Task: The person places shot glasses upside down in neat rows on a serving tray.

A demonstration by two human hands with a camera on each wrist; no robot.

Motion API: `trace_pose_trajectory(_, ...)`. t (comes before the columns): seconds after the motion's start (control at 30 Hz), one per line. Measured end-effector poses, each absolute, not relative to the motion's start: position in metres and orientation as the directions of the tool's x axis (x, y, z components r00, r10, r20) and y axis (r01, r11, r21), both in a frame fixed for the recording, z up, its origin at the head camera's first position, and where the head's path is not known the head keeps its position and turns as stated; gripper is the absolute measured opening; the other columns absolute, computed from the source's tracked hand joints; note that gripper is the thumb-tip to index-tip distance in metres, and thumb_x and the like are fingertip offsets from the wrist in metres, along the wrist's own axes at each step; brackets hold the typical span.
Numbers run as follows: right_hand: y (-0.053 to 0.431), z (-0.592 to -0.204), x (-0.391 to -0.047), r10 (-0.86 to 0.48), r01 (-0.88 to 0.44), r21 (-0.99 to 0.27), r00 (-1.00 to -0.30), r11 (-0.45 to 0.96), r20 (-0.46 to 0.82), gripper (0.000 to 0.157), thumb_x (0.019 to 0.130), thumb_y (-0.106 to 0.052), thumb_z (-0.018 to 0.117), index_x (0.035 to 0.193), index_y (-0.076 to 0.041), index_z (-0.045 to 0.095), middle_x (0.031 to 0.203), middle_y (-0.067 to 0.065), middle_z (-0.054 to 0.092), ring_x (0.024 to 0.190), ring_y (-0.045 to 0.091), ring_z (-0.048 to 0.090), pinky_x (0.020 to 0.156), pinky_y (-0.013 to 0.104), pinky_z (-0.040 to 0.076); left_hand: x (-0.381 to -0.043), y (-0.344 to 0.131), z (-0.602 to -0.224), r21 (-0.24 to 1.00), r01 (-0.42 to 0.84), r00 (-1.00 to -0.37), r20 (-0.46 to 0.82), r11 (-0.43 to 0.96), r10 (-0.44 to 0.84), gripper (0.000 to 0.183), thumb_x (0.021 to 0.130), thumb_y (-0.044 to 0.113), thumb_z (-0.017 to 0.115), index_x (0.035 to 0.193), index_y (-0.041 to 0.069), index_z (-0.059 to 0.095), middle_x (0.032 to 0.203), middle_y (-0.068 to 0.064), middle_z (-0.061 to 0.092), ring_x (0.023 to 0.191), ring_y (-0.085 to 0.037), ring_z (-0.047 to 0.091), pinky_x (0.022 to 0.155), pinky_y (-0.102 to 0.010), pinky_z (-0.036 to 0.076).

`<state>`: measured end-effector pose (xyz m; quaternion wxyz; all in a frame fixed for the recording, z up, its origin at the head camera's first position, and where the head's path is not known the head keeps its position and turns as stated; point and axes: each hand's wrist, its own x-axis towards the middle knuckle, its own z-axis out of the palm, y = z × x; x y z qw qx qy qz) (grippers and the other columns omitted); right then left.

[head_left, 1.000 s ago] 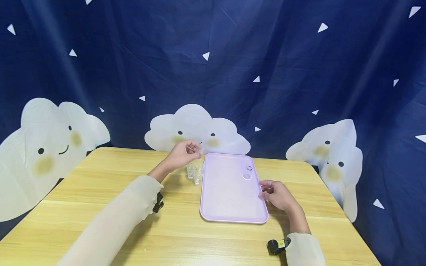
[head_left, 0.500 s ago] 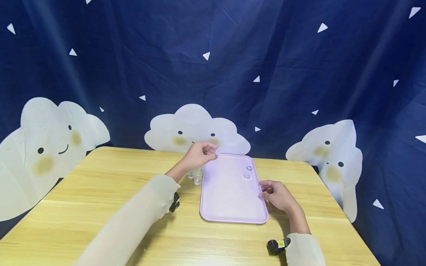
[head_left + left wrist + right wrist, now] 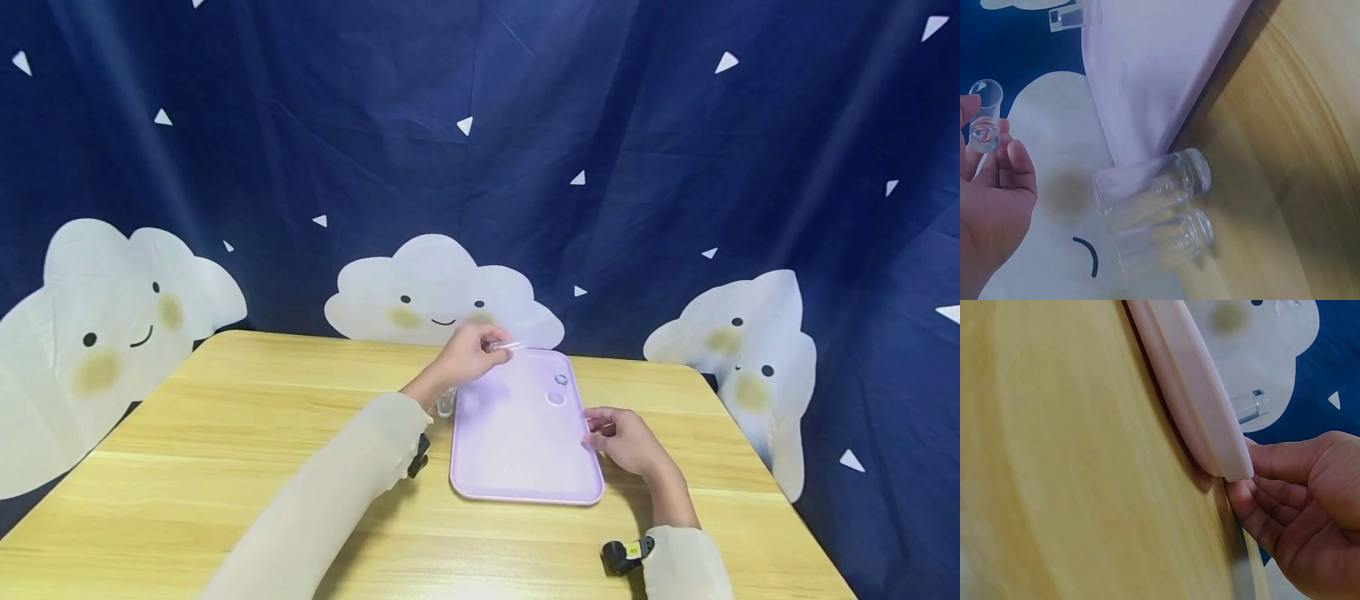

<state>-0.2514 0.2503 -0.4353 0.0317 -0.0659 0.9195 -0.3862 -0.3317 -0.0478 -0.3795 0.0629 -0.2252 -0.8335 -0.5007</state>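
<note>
My left hand [image 3: 471, 353] pinches a clear shot glass [image 3: 507, 345] between thumb and fingers, over the far end of the lilac tray [image 3: 517, 450]. The glass lies tipped on its side in the head view. In the left wrist view the same shot glass [image 3: 985, 119] sits at the thumb and fingertips. At the tray's right edge, my right hand [image 3: 628, 442] grips the rim, thumb on the rim and fingers under it, as the right wrist view shows. One shot glass [image 3: 557, 398] stands on the tray near its far right side.
Left of the tray, two more shot glasses, the nearer to it [image 3: 1154, 187] and another [image 3: 1166, 244], stand close together on the wooden table [image 3: 225, 450]; the left forearm partly hides them in the head view. A dark blue cloud-print curtain [image 3: 525, 208] hangs behind the table.
My left hand has carried the shot glass rightward, from above the glasses beside the tray to over the tray's far end, tipping it sideways. The right hand and tray have stayed still.
</note>
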Motion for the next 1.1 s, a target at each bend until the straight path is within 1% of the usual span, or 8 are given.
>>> trace_pose_trajectory(0.3, 0.253, -0.436, -0.252, -0.147, -0.1, -0.713, -0.989, 0.694, -0.005, 0.038, 0.091, 0.0, 0.071, 0.129, 0.002, 0.066, 0.105, 0.009, 0.072, 0.094, 0.024, 0.064, 0.074, 0.032, 0.054, -0.333, -0.033, -0.387, 0.787, 0.452, -0.88, 0.315, 0.419, 0.356, 0.023, 0.089, 0.009, 0.075, 0.111, 0.001, 0.074, 0.1, -0.009, 0.073, 0.088, -0.017, 0.063, 0.077, -0.025, 0.055)
trace_pose_trajectory(0.53, 0.253, -0.437, -0.252, -0.141, -0.094, -0.715, -0.99, 0.693, -0.006, 0.038, 0.091, 0.0, 0.071, 0.129, 0.002, 0.066, 0.104, 0.009, 0.072, 0.094, 0.024, 0.065, 0.074, 0.032, 0.054, -0.334, -0.024, -0.394, 0.795, 0.408, -0.901, 0.271, 0.449, 0.339, 0.028, 0.088, 0.01, 0.077, 0.114, 0.002, 0.073, 0.102, -0.008, 0.073, 0.088, -0.017, 0.064, 0.076, -0.025, 0.055)
trace_pose_trajectory(0.7, 0.251, -0.436, -0.251, -0.141, -0.095, -0.713, -0.99, 0.695, -0.005, 0.037, 0.091, 0.0, 0.071, 0.129, 0.002, 0.066, 0.106, 0.009, 0.072, 0.095, 0.024, 0.065, 0.077, 0.033, 0.055, -0.335, -0.021, -0.396, 0.778, 0.387, -0.915, 0.257, 0.495, 0.312, 0.031, 0.087, 0.014, 0.078, 0.116, 0.003, 0.073, 0.106, -0.007, 0.074, 0.089, -0.016, 0.064, 0.08, -0.027, 0.054)
trace_pose_trajectory(0.87, 0.25, -0.435, -0.251, -0.14, -0.092, -0.711, -0.99, 0.697, -0.01, 0.037, 0.092, -0.001, 0.071, 0.129, 0.002, 0.066, 0.107, 0.01, 0.072, 0.097, 0.024, 0.065, 0.079, 0.035, 0.056, -0.337, -0.018, -0.398, 0.783, 0.368, -0.923, 0.243, 0.502, 0.297, 0.032, 0.086, 0.012, 0.08, 0.115, 0.001, 0.072, 0.101, -0.008, 0.073, 0.088, -0.016, 0.064, 0.081, -0.027, 0.055)
trace_pose_trajectory(0.97, 0.25, -0.435, -0.251, -0.14, -0.089, -0.712, -0.99, 0.697, -0.012, 0.037, 0.092, -0.001, 0.071, 0.129, 0.002, 0.066, 0.107, 0.009, 0.072, 0.097, 0.024, 0.065, 0.079, 0.036, 0.056, -0.337, -0.016, -0.399, 0.783, 0.361, -0.926, 0.238, 0.506, 0.293, 0.029, 0.084, 0.01, 0.081, 0.111, 0.002, 0.072, 0.099, -0.006, 0.072, 0.088, -0.015, 0.064, 0.082, -0.025, 0.055)
trace_pose_trajectory(1.1, 0.25, -0.434, -0.251, -0.139, -0.088, -0.716, -0.99, 0.693, -0.013, 0.037, 0.092, -0.001, 0.071, 0.129, 0.002, 0.066, 0.107, 0.009, 0.072, 0.096, 0.024, 0.065, 0.079, 0.036, 0.056, -0.337, -0.013, -0.4, 0.789, 0.354, -0.929, 0.234, 0.501, 0.288, 0.027, 0.082, 0.006, 0.081, 0.108, 0.001, 0.073, 0.096, -0.005, 0.072, 0.085, -0.014, 0.063, 0.079, -0.024, 0.054)
